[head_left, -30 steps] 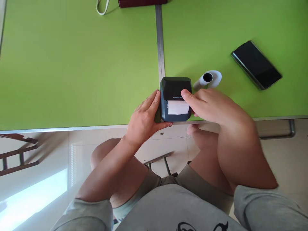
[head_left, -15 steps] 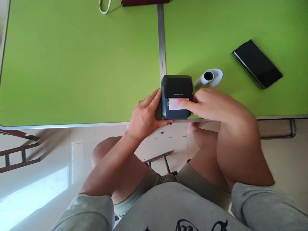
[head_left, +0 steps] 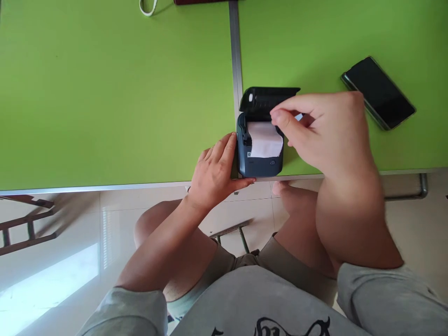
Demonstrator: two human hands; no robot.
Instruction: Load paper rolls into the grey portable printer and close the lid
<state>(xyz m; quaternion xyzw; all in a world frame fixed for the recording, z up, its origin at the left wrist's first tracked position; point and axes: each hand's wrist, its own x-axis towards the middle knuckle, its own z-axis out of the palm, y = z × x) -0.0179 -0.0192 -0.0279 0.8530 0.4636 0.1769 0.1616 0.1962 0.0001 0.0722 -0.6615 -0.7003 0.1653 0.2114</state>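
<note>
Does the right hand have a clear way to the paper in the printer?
Probably yes. The lid of the printer stands tipped back, so the paper lies uncovered, and the right hand hovers just beside it. The left hand only clasps the printer's left side, clear of the opening.

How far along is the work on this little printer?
Done: the lid stands open, and white paper lies over the front. In hand: the left hand braces the printer; the right hand is at the lid. Left, likely: shutting the lid.
</note>
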